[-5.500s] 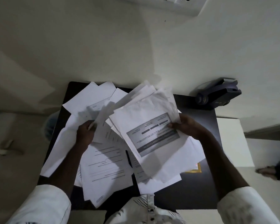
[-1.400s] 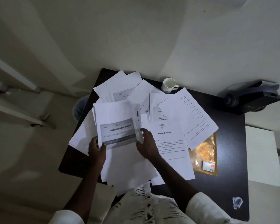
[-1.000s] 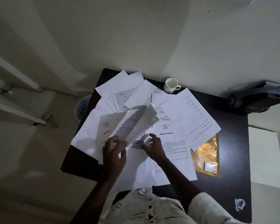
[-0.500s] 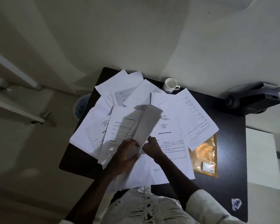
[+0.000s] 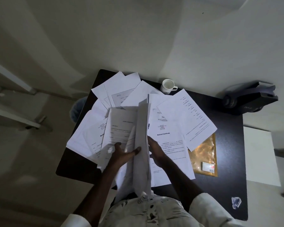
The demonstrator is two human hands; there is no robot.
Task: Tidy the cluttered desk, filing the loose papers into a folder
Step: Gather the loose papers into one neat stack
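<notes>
sheet (image 5: 169, 140) — "Medical Certificate", bold heading

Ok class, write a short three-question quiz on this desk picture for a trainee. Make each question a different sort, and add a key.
1. True or false: the white mug stands at the far edge of the desk, beyond the loose papers.
2. The amber pouch lies: A) partly under a printed sheet; B) inside the mug; C) on the floor.
3. Fill in: the page beside the right hand is headed "Medical ____".
Key: 1 true; 2 A; 3 Certificate.
</notes>
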